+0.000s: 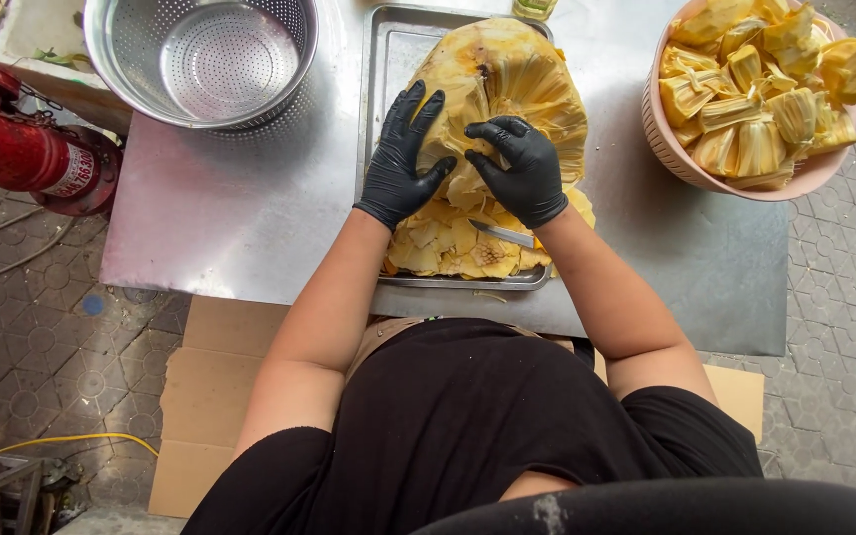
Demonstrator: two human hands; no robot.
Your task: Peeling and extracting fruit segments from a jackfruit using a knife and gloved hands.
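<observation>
Gloved fingers spread flat, the left hand (403, 159) pressed the jackfruit (507, 89) on the steel tray (388, 50) at the table's far middle, while the right hand (522, 168) pinched its yellow flesh, a knife (502, 234) lying beneath that wrist.

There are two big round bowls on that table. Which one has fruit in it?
The pink bowl at the right edge, heaped with yellow fruit pieces. The perforated steel bowl at the upper left holds nothing.
</observation>
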